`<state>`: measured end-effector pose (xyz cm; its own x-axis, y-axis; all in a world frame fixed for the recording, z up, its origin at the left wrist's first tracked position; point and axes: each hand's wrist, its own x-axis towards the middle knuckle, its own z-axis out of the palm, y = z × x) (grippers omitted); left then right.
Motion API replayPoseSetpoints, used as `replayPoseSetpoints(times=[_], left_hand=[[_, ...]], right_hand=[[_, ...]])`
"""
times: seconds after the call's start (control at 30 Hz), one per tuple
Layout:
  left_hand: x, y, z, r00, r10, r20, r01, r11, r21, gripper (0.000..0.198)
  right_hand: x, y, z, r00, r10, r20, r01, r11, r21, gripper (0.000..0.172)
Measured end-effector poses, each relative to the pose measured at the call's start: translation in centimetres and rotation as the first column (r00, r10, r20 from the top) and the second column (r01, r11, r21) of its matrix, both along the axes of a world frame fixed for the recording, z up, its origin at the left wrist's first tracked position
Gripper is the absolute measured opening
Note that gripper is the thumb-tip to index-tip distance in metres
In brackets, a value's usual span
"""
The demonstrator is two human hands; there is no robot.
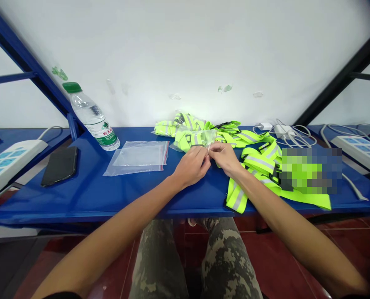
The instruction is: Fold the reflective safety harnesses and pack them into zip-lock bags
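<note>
My left hand [192, 167] and my right hand [225, 158] meet at the middle of the blue table. Both have their fingers pinched on the near edge of a clear zip bag [195, 140]. Folded yellow-green reflective straps show through the bag's plastic. Just behind it rests another filled bag [179, 123] of the same straps. Loose yellow-green reflective straps [259, 160] with black buckles lie in a heap beside and beyond my right hand. To the left of my left hand, flat zip bags [138, 155] with red seal lines lie overlapped.
A water bottle [93, 118] with a green cap stands at the back left, a black phone [60, 166] nearer the edge. White chargers and cables [284, 132] lie at the back right. Power strips [10, 160] flank the blue table [110, 199]. A blurred patch [311, 171] covers the right side.
</note>
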<state>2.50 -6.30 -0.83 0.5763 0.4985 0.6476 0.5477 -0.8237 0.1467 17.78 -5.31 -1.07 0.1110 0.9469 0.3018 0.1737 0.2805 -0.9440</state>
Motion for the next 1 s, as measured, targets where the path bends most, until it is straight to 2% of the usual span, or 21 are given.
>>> replayPoseSetpoints(times=[0.1, 0.23, 0.37, 0.5, 0.57, 0.63, 0.7, 0.8, 1.0], left_hand=[[-0.3, 0.0, 0.0, 1.0, -0.024, -0.012, 0.024, 1.0, -0.003, 0.016], [-0.3, -0.4, 0.2, 0.994, -0.093, -0.063, 0.091, 0.995, -0.032, 0.017], [-0.8, 0.5, 1.7, 0.993, -0.108, -0.045, 0.105, 0.992, -0.071, 0.021], [-1.0, 3.8, 3.1, 0.999, 0.027, 0.034, -0.027, 1.0, -0.005, 0.035], [-0.6, 5.3, 2.8, 0.996, 0.065, -0.057, -0.066, 0.998, -0.018, 0.046], [-0.1, 6.1, 1.7, 0.983, 0.099, -0.157, -0.105, 0.994, -0.033, 0.054], [0.5, 6.3, 0.6, 0.969, 0.132, -0.208, -0.138, 0.99, -0.014, 0.055], [0.9, 5.8, -0.6, 0.958, 0.18, -0.225, -0.177, 0.984, 0.032, 0.055], [1.0, 5.2, -0.3, 0.95, 0.23, -0.211, -0.232, 0.973, 0.014, 0.057]], right_hand=[[0.1, -0.3, 0.4, 0.994, 0.109, -0.023, -0.11, 0.989, -0.095, 0.015], [0.4, -0.2, 0.1, 0.993, 0.111, 0.051, -0.1, 0.976, -0.192, 0.019], [0.6, 0.2, -0.3, 0.987, 0.109, 0.117, -0.093, 0.986, -0.138, 0.021], [1.0, 0.5, -0.3, 0.973, 0.139, 0.185, -0.128, 0.989, -0.07, 0.015], [1.2, 0.5, -0.3, 0.975, 0.153, 0.161, -0.146, 0.988, -0.057, 0.011], [1.3, 0.5, -0.4, 0.982, 0.178, 0.069, -0.171, 0.98, -0.098, 0.01], [1.3, 0.5, -0.3, 0.982, 0.183, -0.039, -0.187, 0.968, -0.169, 0.011], [1.2, 0.6, 0.1, 0.984, 0.103, -0.145, -0.138, 0.957, -0.257, 0.015], [1.4, 1.7, 0.4, 0.994, -0.019, -0.105, -0.01, 0.964, -0.267, 0.024]])
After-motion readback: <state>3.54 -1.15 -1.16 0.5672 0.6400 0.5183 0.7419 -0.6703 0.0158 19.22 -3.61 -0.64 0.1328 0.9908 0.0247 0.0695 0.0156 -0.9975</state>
